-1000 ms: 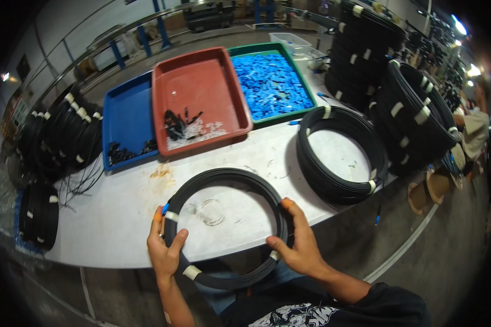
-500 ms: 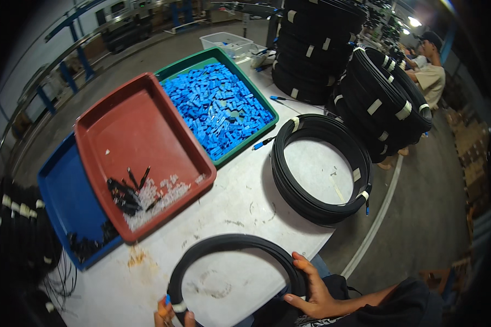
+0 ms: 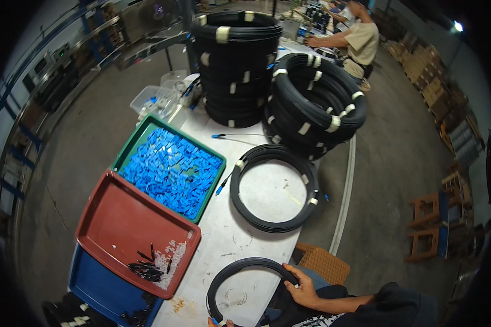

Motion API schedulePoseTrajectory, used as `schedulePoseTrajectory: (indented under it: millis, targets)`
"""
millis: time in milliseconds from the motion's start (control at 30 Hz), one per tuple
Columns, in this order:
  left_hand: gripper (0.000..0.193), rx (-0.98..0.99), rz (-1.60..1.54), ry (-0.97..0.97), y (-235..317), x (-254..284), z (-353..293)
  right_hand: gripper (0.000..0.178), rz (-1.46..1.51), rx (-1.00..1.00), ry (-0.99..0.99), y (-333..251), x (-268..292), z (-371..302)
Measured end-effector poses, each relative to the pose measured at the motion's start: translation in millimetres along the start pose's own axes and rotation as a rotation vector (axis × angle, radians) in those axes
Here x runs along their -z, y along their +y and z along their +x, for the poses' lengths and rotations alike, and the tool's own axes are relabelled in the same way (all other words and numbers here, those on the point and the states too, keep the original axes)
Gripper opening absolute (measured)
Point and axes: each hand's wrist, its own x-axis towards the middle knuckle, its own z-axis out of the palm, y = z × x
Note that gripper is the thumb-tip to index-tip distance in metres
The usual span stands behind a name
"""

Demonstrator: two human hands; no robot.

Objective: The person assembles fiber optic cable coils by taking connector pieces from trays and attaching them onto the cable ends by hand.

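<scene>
A coil of black cable (image 3: 251, 263) rests at the table's near edge, held between my two hands. My right hand (image 3: 304, 291) is closed on the coil's right side, thumb and fingers around the band. At the lower edge my left hand (image 3: 223, 324) grips the coil's near-left side beside a small blue connector (image 3: 215, 321); most of this hand is cut off by the picture's edge. Farther along the white table (image 3: 267, 245) lies another black coil (image 3: 235, 199) with pale tape wraps, and a blue-tipped cable end (image 3: 219, 191) sticks out to its left.
On the left sit a green tray (image 3: 124, 152) of blue connectors, a red tray (image 3: 120, 212) with black and clear small parts, and a blue tray (image 3: 101, 278). Tall coil stacks (image 3: 232, 73) rise at the back. A woven stool (image 3: 333, 264) stands right; a co-worker (image 3: 361, 43) is beyond.
The view has swung up and to the right, so the trays and stacks appear shifted. Both hands still hold the coil, while the left one has mostly slipped out of the picture.
</scene>
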Motion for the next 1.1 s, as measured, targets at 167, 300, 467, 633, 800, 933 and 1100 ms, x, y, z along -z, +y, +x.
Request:
schedulePoseTrajectory:
  millis: [167, 300, 467, 633, 800, 933, 1100]
  targets:
    - [0.067, -0.108, 0.215, -0.117, 40.9, 13.5, -5.7, 0.058, -0.008, -0.034, 0.112, -35.9, 10.5, -17.0]
    - [0.068, -0.288, 0.11, -0.245, 84.2, 8.1, 7.2, 0.059, 0.072, 0.043, 0.21, -97.6, 23.0, -9.4]
    - [0.067, -0.695, -0.072, -0.403, 163.6, -75.4, 31.6, 0.057, -0.001, 0.267, 0.378, -143.5, 49.4, 70.9]
    - [0.065, -0.745, -0.132, -0.569, 211.4, -198.5, 84.2, 0.057, -0.016, 0.271, 0.512, -134.6, 74.5, 167.3]
    - [0.067, -0.606, -0.19, -0.638, 211.8, -267.6, 121.2, 0.058, -0.115, 0.181, 0.568, -107.2, 86.1, 214.4]
    - [0.067, -0.557, -0.175, -0.637, 214.8, -281.2, 112.6, 0.057, -0.152, 0.093, 0.587, -100.5, 90.5, 225.3]
    - [0.065, -0.538, -0.144, -0.59, 219.0, -281.9, 103.7, 0.054, -0.189, 0.075, 0.583, -96.1, 91.7, 228.0]
